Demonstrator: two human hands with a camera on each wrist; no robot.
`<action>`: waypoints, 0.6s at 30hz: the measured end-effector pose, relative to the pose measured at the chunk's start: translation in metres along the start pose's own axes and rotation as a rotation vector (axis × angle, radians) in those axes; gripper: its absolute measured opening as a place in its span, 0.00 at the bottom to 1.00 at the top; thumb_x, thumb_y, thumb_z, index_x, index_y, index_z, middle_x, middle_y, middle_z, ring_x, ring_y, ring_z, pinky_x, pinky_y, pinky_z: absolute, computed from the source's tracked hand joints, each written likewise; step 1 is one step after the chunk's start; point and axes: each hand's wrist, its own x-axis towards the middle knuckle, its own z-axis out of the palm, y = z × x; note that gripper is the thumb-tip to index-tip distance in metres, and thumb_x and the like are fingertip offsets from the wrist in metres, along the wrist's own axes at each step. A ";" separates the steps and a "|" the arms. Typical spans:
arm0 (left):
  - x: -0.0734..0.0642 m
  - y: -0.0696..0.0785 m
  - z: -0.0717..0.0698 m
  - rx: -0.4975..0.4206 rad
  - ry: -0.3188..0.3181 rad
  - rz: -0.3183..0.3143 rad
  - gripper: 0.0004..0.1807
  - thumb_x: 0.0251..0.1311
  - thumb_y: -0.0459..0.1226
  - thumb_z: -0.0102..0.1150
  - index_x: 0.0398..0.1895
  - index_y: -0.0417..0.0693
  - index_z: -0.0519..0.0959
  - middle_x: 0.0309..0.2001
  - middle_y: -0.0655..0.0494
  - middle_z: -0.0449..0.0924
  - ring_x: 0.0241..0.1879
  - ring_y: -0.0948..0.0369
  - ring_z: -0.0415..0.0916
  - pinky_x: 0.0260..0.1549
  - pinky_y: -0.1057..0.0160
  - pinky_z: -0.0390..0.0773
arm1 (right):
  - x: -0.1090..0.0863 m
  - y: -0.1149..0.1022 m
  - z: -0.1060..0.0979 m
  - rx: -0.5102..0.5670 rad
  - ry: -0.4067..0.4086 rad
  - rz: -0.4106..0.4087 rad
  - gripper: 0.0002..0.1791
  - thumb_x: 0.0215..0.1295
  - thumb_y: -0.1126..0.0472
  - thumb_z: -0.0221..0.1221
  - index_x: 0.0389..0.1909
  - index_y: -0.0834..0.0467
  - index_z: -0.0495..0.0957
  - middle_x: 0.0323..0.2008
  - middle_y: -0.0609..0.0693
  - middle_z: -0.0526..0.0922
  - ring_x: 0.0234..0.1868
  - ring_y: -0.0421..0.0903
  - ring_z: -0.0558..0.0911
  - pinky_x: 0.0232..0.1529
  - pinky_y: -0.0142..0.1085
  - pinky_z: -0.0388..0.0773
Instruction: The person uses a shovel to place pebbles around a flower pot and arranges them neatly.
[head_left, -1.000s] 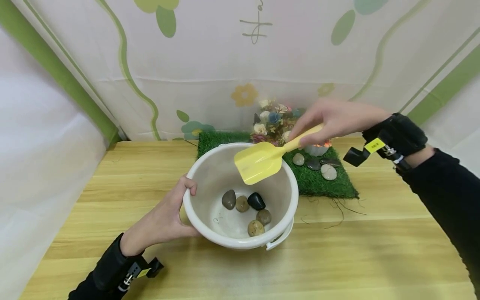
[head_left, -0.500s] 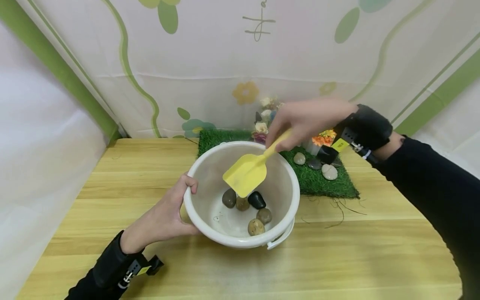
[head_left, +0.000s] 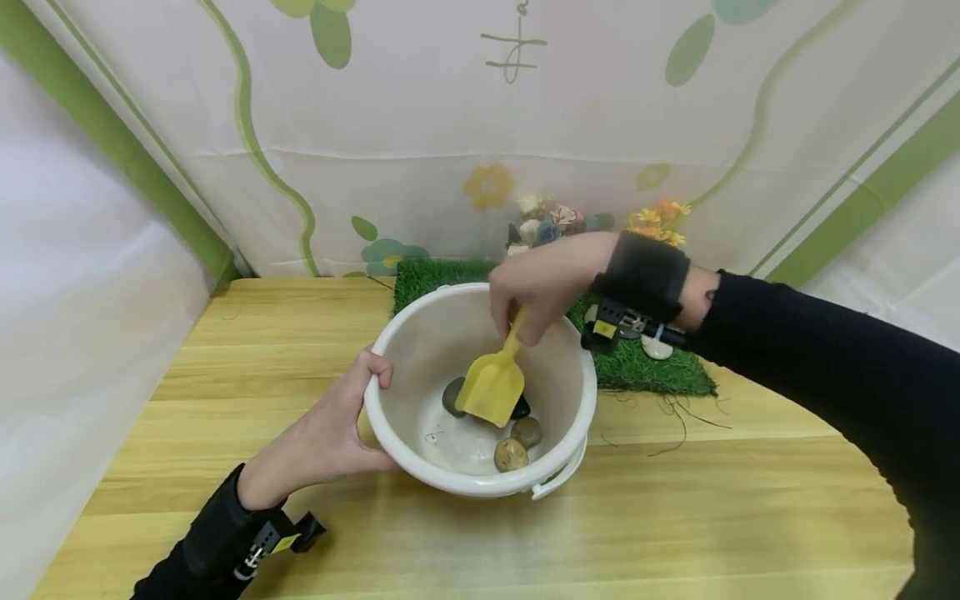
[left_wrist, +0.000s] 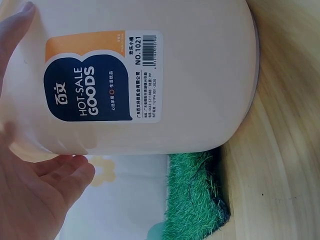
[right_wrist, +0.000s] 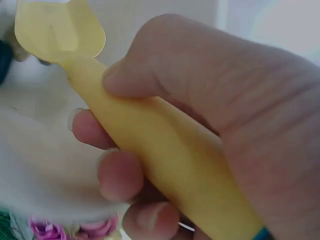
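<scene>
My left hand (head_left: 345, 421) grips the left rim of a white bucket (head_left: 386, 450), fingers hooked over the edge and thumb against the outer wall. A label (left_wrist: 102, 77) shows on the bucket's side in the left wrist view. With its fingers wrapped round the handle, my right hand (head_left: 543, 279) holds a yellow toy shovel (head_left: 491, 387), blade pointing down inside the bucket. Smooth pebbles lie on the bucket floor: a grey one (head_left: 453, 397), a black one (head_left: 521, 407) partly behind the blade, and two tan ones, the nearer a speckled pebble (head_left: 511, 455).
Behind the bucket, a green turf mat (head_left: 652, 371) carries artificial flowers (head_left: 547, 223), orange blooms (head_left: 658, 223) and stones, partly hidden by my right arm. The bucket's white handle (head_left: 562, 475) hangs at its front right. A printed curtain (head_left: 420, 108) closes off the back of the wooden table (head_left: 247, 358).
My right hand has moved left and down with the shovel, from over the bucket's far rim into the bucket, bringing the blade among the pebbles. My left hand keeps its hold.
</scene>
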 end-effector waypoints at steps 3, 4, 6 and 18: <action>0.000 0.000 0.000 0.010 0.005 0.005 0.41 0.33 0.50 0.75 0.41 0.44 0.56 0.54 0.49 0.60 0.53 0.53 0.64 0.39 0.57 0.75 | 0.011 -0.006 0.004 -0.054 -0.025 0.011 0.10 0.50 0.64 0.59 0.32 0.50 0.83 0.28 0.39 0.78 0.26 0.39 0.73 0.30 0.33 0.73; 0.000 0.000 0.001 0.006 0.010 0.006 0.41 0.32 0.50 0.76 0.41 0.44 0.56 0.54 0.49 0.60 0.53 0.53 0.64 0.39 0.57 0.75 | 0.014 -0.008 0.005 -0.066 -0.032 0.012 0.09 0.50 0.64 0.59 0.32 0.50 0.83 0.27 0.39 0.78 0.26 0.39 0.72 0.30 0.33 0.72; 0.001 -0.001 0.001 0.006 0.013 0.010 0.41 0.32 0.50 0.76 0.41 0.44 0.56 0.55 0.49 0.60 0.53 0.53 0.65 0.39 0.57 0.75 | 0.020 -0.011 0.008 -0.085 -0.046 0.004 0.09 0.49 0.65 0.59 0.30 0.51 0.83 0.26 0.39 0.77 0.26 0.39 0.71 0.30 0.33 0.71; 0.001 0.000 0.002 0.019 0.006 0.003 0.41 0.33 0.50 0.75 0.42 0.48 0.55 0.52 0.49 0.61 0.51 0.54 0.66 0.38 0.58 0.76 | 0.034 -0.017 0.013 -0.090 -0.095 -0.034 0.11 0.48 0.70 0.56 0.15 0.51 0.74 0.15 0.43 0.61 0.20 0.41 0.54 0.24 0.34 0.56</action>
